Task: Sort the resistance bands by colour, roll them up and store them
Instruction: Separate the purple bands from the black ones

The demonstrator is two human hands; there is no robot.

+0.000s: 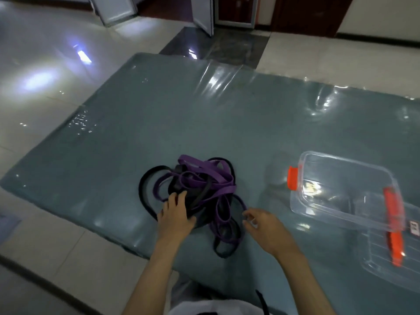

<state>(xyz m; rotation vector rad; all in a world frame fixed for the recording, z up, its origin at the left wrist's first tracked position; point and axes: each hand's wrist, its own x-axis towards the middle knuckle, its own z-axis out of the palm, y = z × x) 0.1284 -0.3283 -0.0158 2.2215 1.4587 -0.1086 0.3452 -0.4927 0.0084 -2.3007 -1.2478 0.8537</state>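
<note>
A tangled heap of purple resistance bands [205, 176] and black resistance bands [147, 178] lies on the grey-green mat [136, 123], near its front edge. My left hand [176, 214] rests on the heap's near left side, its fingers reaching into the black loops. My right hand [261, 223] hovers just right of the heap, its fingers loosely curled beside a thin purple loop [242, 202]; I cannot tell whether it touches the loop.
A clear plastic storage box [341, 183] with orange clips stands on the mat at the right, and its clear lid [391, 253] lies in front of it. Glossy tiled floor surrounds the mat. A black strap end [261, 298] shows near my body.
</note>
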